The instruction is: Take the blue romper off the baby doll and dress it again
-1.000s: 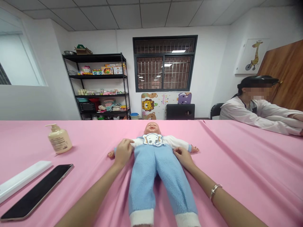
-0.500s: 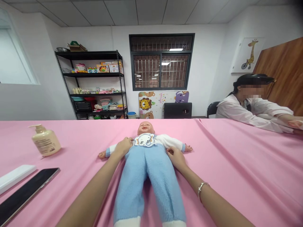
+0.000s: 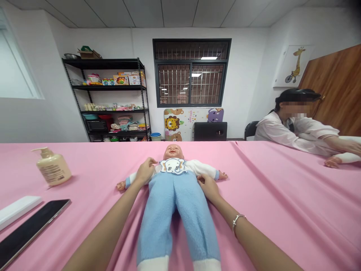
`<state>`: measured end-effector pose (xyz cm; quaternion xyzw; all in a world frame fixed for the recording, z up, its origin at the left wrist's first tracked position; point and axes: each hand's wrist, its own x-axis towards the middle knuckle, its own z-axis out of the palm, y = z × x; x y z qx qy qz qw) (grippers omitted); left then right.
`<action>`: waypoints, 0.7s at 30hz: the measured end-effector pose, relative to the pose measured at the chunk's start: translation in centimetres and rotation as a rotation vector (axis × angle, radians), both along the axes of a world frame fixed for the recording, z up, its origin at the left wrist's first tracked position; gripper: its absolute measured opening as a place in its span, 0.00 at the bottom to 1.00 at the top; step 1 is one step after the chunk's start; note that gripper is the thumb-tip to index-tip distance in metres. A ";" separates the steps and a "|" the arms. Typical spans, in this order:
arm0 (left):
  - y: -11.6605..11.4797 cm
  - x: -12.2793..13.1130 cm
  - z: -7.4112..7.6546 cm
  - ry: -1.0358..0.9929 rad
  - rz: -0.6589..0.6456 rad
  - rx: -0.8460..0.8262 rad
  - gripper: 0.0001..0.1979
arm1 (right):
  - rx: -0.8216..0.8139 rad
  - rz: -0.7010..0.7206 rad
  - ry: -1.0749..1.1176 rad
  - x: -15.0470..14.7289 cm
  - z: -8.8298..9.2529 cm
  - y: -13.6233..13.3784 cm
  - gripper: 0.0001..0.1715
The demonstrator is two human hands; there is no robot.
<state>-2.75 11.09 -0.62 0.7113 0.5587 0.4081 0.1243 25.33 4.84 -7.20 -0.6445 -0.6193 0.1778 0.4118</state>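
Observation:
A baby doll (image 3: pixel 172 152) lies on its back on the pink tablecloth (image 3: pixel 282 203), head away from me, in light blue fleece overalls (image 3: pixel 177 203) with an elephant bib. My left hand (image 3: pixel 145 171) pinches the overalls at the doll's shoulder on my left side. On the other side my right hand (image 3: pixel 209 186) grips the fleece at the doll's flank, fingers curled. A bracelet sits on my right wrist.
A cream pump bottle (image 3: pixel 52 167) stands at the left. A black tablet (image 3: pixel 28 229) and a white flat box (image 3: pixel 17 210) lie at the near left edge. Another person in white (image 3: pixel 293 128) leans on the table at the right. A toy shelf (image 3: pixel 113 101) stands behind.
The view shifted a little to the left and down. My left hand slid up toward the doll's shoulder strap. The person at the right stretched an arm along the table.

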 end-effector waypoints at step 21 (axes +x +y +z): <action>-8.7 7.6 -1.1 0.024 -0.008 0.026 0.23 | 0.026 0.103 -0.378 -1.5 -0.5 0.7 0.36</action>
